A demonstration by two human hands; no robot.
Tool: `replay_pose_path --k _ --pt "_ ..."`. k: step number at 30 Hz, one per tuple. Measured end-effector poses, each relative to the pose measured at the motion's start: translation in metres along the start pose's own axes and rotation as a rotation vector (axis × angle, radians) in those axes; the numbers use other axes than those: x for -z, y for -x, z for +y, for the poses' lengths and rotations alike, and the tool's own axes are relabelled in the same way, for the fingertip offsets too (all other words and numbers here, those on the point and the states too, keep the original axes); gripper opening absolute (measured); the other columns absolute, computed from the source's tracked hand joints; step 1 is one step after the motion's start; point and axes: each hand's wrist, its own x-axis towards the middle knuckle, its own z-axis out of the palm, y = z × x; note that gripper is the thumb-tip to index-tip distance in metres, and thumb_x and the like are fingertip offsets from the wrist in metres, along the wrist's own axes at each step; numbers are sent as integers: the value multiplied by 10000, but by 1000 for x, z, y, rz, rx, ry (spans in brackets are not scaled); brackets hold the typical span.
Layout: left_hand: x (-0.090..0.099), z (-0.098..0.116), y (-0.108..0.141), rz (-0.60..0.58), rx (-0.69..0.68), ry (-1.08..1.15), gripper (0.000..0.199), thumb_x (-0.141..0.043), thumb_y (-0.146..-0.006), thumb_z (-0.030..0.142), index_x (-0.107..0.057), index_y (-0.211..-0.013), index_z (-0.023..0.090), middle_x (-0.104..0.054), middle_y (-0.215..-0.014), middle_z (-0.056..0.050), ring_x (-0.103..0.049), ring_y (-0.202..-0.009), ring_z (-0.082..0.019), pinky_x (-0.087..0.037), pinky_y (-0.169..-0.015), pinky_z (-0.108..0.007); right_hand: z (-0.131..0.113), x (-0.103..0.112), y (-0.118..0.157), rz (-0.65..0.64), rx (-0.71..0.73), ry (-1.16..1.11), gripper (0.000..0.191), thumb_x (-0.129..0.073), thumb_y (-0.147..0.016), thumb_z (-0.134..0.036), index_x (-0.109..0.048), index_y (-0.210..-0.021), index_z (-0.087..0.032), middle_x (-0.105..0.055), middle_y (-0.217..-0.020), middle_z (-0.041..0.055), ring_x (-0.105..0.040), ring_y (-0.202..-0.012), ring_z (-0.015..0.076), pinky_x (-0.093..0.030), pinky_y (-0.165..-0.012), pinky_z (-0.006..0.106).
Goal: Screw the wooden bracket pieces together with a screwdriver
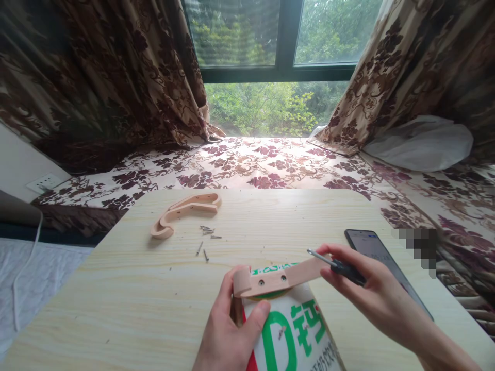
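Observation:
My left hand (pixel 240 319) is wrapped round the near left end of a curved wooden piece (pixel 273 282), its thumb over a white packet (pixel 305 335) with green lettering. Two dark screw heads show in the wood, which rests across the packet's top. My right hand (pixel 359 278) holds a screwdriver (pixel 342 268) with a dark handle, its metal tip pointing left above the wood. Those fingers are also at the wood's right end; whether they grip it is hard to tell.
A second curved wooden piece (pixel 185 208) lies at the table's back left, with several loose screws (pixel 206 255) nearer. A phone (pixel 386 268) lies right, partly behind my right hand. Beyond the table (pixel 96 299) are a flowered window seat (pixel 263 165), curtains and a white plastic bag (pixel 421 144).

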Motion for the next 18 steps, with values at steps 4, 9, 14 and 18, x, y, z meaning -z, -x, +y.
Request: replay_pose_path --k 4,9,14,18 --pt "-3 -2 2 16 -38 80 528 -670 -700 361 -432 -1162 267 -663 -1082 -15 -619 -1047 -228 -509 -903 -341 2 -1 0 4 -18 -10 374 -530 -822 -509 -634 -1038 -222 -690 -862 55 -629 -751 223 -488 -537 263" --pt "-2 -3 2 12 29 65 469 -676 -708 396 -441 -1091 262 -673 -914 14 -650 -913 -201 -503 -870 -330 8 -2 -1 -7 -6 -37 389 -544 -827 -492 -618 -1081 -208 -691 -978 66 -635 -864 232 -491 -553 235" --pt "-1 0 3 -3 33 49 471 -682 -711 427 -446 -1082 256 -653 -869 20 -644 -873 -187 -499 -848 -311 12 -4 -2 -18 -8 -49 386 -540 -835 -488 -603 -1098 -212 -687 -959 59 -629 -833 212 -470 -535 220" --pt "-6 -2 3 13 9 92 494 -692 -697 405 -434 -1092 262 -660 -950 11 -635 -946 -201 -496 -861 -307 10 -2 0 -14 -2 -57 387 -542 -832 -481 -586 -1119 -224 -669 -868 45 -617 -738 188 -469 -536 228"
